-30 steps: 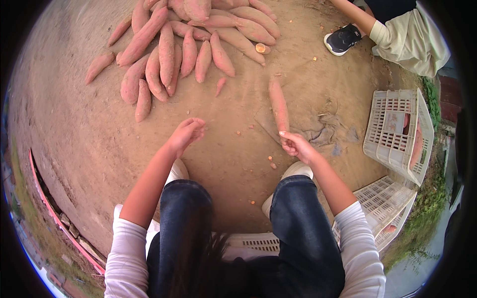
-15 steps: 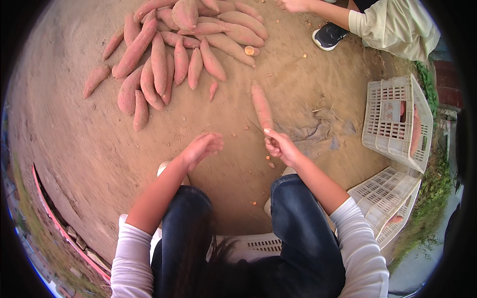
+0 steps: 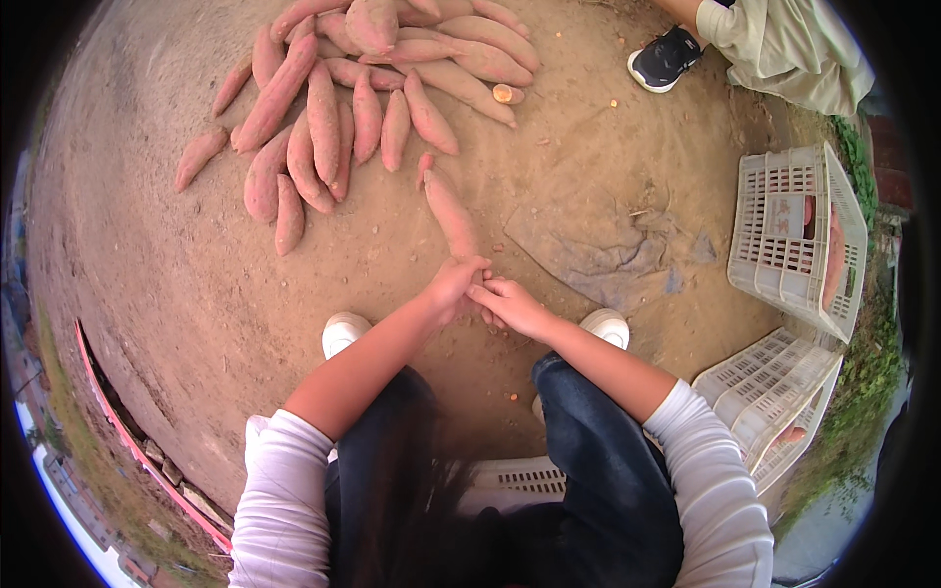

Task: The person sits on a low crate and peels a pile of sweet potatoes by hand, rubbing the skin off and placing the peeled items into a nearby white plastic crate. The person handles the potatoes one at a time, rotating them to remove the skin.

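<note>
Bare dirt ground | lone sweet potato (image 3: 450, 214) just short of the pile (image 3: 363, 98) | left hand (image 3: 453, 284) and right hand (image 3: 510, 304) together gripping its near end | firm, heavy, dusty: grab mid-body

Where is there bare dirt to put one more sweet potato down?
Bare dirt lies left of the hands, between the sweet potato pile and the left shoe. More lies between pile and white crate. The top by the pile is crowded.

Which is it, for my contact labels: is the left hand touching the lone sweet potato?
Touching. The head view shows the left hand closed around the near end of the lone sweet potato.
</note>
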The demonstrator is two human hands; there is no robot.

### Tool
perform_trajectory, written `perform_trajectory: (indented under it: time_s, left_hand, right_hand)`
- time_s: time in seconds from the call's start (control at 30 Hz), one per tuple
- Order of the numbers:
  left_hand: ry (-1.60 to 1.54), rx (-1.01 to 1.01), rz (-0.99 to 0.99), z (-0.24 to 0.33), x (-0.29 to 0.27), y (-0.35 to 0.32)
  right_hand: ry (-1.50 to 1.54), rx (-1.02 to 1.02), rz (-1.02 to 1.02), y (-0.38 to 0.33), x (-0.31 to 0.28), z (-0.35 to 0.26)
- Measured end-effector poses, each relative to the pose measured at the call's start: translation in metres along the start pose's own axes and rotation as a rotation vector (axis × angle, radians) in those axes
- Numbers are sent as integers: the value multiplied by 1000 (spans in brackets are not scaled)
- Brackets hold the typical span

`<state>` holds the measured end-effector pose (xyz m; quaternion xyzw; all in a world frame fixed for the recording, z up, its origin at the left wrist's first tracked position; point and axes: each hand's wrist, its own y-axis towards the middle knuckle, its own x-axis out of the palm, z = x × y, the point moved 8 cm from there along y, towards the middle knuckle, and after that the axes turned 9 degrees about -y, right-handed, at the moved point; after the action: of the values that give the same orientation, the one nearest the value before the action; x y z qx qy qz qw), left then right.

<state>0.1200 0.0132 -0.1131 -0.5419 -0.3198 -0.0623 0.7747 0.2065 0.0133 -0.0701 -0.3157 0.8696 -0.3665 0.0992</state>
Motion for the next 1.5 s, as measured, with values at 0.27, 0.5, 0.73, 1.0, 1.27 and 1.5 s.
perform_trajectory:
  time_s: [0.27, 0.5, 0.73, 1.0, 1.27, 1.5]
  left_hand:
    - [659, 262, 320, 37, -28, -5]
    - [1157, 515, 379, 43, 19, 1]
    - [482, 20, -83, 47, 34, -14]
    - [142, -360, -368, 20, 42, -47]
    - [1217, 248, -15, 39, 17, -34]
    - [1455, 759, 391, 90, 19, -50]
  right_hand:
    - [120, 13, 446, 29, -80, -6]
    - [281, -29, 979, 75, -81, -10]
    - [476, 35, 541, 86, -103, -34]
    - [793, 101, 195, 81, -116, -49]
    - [903, 58, 224, 95, -120, -16]
    - [1085, 165, 458, 94, -99, -19]
